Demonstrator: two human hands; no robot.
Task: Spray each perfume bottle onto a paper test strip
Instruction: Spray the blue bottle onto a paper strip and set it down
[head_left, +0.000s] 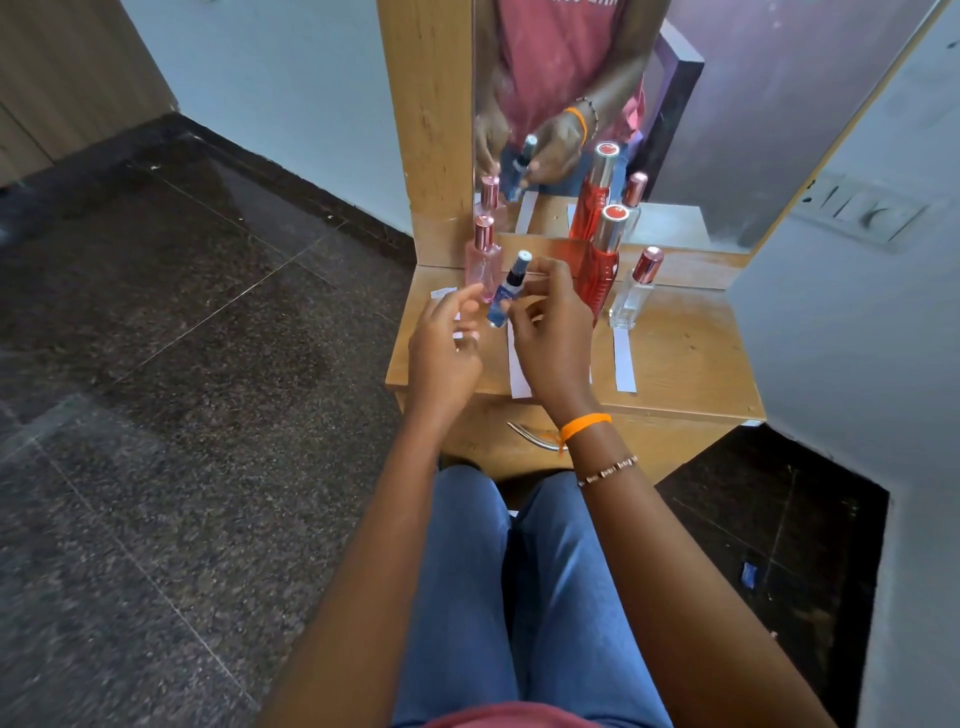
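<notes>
At frame centre, our right hand (550, 332) grips the tilted blue perfume bottle (506, 291) above the desk (685, 358); our left hand (441, 348) hovers beside it, fingers loosely spread, holding nothing.

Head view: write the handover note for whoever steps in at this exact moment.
Right hand holds the small blue bottle tilted above the wooden table; left hand is open beside it, fingers near the bottle, gripping nothing.
Standing at the back: pink bottle, tall red bottle, clear bottle.
White paper strips: one in front of the clear bottle, one under the hands, another at the left, partly hidden.
Which strips are sprayed cannot be told. Next, probably: spray the blue bottle onto its strip.
</notes>
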